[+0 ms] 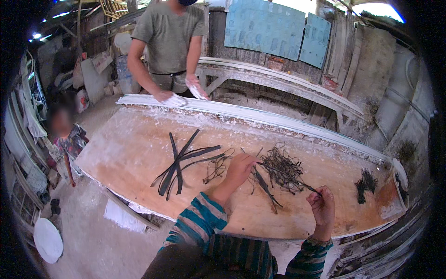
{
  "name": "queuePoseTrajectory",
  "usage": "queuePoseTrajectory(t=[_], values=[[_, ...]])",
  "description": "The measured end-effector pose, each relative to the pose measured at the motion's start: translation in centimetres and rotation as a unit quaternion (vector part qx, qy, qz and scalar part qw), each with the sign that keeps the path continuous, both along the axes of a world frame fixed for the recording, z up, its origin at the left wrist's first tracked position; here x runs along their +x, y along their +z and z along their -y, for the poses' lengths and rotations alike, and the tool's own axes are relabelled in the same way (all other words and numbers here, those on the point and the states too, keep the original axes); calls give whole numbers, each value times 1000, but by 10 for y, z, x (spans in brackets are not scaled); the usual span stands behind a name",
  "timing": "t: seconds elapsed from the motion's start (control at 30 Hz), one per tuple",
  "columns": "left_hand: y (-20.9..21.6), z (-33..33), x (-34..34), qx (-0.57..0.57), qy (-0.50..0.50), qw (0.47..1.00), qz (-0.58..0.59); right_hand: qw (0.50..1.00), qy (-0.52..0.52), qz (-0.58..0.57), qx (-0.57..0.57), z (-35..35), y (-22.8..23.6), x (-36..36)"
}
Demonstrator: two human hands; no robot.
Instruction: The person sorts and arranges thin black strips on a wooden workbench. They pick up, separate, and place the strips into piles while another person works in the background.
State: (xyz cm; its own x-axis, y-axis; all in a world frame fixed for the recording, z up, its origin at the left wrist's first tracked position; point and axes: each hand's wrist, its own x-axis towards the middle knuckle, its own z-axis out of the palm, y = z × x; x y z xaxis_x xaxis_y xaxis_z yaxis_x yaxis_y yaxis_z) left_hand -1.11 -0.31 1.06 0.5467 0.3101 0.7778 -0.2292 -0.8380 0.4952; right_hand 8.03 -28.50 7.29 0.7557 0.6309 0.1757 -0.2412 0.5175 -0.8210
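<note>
A thin black strip (288,178) runs slantwise between my hands over a wooden tabletop (121,158). My left hand (239,171) pinches its far end, while the fingers of my right hand (322,203) are closed on its near end. Under the strip lies a tangled heap of dark cords (281,166). Several flat black strips (179,162) lie crossed to the left of my left hand, with a small loose bunch of looped cords (215,168) beside them. Between my hands, more dark strips (265,188) rest on the wood.
A person (169,46) with white-coated hands stands at the table's far side, by a white-coated ledge (260,120). Another person (69,139) is at the left. Another dark bundle of cords (366,186) lies at the table's right end. A long bench (288,83) stands behind.
</note>
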Motion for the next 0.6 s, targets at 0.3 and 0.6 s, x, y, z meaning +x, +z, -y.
queuePoseTrajectory(t=[0.3,0.6], values=[[-5,-11,5,7,74,997,-16,994,27,98,-28,-4,7,4],[-13,-21,11,-21,91,996,13,960,-78,267,14,-48,56,3]])
